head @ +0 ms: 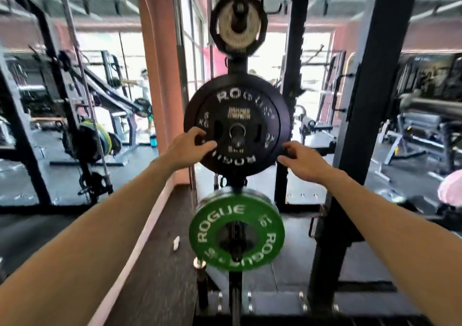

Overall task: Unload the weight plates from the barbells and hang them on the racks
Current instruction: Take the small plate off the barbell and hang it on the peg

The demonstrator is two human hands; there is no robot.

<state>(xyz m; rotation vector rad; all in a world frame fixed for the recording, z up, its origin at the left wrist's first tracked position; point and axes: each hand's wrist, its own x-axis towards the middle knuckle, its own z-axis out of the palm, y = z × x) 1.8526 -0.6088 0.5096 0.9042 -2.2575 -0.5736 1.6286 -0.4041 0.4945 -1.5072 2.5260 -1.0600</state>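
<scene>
A black ROGUE weight plate (240, 105) hangs on a peg of the storage rack post (237, 63), straight ahead at chest height. My left hand (191, 147) grips its lower left rim, fingers curled onto the face. My right hand (301, 159) holds the lower right rim between curled fingers and thumb. Below it a green ROGUE plate (217, 215) sits on a lower peg. Above, a small black and pale plate (236, 25) hangs on the top peg. The view is blurred by motion.
A thick black rack upright (362, 125) stands close on the right, a pink column (160, 88) on the left. A barbell (82, 80) leans in the left rack beside stacked plates (100, 138). Benches (412, 135) fill the right. A person (143, 80) stands far back.
</scene>
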